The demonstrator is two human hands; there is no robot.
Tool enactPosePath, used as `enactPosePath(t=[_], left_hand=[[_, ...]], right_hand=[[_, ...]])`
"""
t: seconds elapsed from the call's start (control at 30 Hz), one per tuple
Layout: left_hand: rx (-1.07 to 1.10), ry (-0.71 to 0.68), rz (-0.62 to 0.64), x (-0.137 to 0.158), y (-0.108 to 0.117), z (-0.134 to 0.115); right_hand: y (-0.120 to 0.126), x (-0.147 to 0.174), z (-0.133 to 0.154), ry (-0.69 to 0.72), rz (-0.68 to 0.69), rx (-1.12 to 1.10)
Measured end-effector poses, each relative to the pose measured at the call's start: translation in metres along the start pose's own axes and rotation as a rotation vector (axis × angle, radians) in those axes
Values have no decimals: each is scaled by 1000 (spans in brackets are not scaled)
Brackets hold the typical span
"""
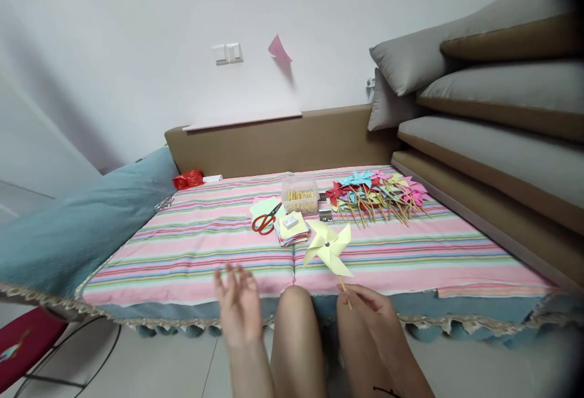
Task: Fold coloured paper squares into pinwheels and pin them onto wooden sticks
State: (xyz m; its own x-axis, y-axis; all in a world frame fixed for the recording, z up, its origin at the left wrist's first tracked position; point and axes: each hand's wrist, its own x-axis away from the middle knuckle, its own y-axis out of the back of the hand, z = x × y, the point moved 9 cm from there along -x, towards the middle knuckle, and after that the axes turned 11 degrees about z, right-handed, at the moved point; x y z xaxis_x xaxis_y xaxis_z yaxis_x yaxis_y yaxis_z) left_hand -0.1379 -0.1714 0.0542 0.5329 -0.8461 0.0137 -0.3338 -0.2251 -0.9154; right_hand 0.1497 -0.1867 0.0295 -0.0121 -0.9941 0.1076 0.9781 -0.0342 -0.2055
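Note:
Between the fingers of my right hand (368,302) is the stick of a pale yellow paper pinwheel (328,246), held upright over the edge of the striped cloth. A dark round pin shows at the pinwheel's centre. My left hand (238,300) is raised palm up with its fingers apart, holding nothing. Beyond the hands lie red-handled scissors (263,224) and a stack of coloured paper squares (294,237) with a small white box (290,221) on top. Behind them stands a clear plastic box (300,195) of thin wooden sticks.
Several finished pinwheels (376,191) are heaped at the right on the striped cloth (205,227). Small dark metallic items (325,214) lie beside the plastic box. Stacked grey cushions (497,136) rise at the right; a red bag (188,179) lies at the back left.

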Motion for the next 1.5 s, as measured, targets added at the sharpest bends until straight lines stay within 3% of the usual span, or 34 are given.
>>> enactPosePath(t=[0.1,0.2,0.43,0.7,0.93,1.2,1.5], left_hand=[[-457,185,302,35,-55,46],[-728,201,401,59,-74,68],[-784,239,481,66,-76,72],[-846,358,622,74,-82,72],[-923,419,719,71,-81,89],[-1032,426,728,55,-67,114],[-987,448,631,21,-51,150]], right_hand=[[-7,7,6,59,137,96],[-10,14,16,154,213,146],[-10,28,28,287,290,252],[-12,32,35,317,390,392],[4,27,33,307,357,476],[15,5,14,282,306,429],[47,-26,-24,122,117,388]])
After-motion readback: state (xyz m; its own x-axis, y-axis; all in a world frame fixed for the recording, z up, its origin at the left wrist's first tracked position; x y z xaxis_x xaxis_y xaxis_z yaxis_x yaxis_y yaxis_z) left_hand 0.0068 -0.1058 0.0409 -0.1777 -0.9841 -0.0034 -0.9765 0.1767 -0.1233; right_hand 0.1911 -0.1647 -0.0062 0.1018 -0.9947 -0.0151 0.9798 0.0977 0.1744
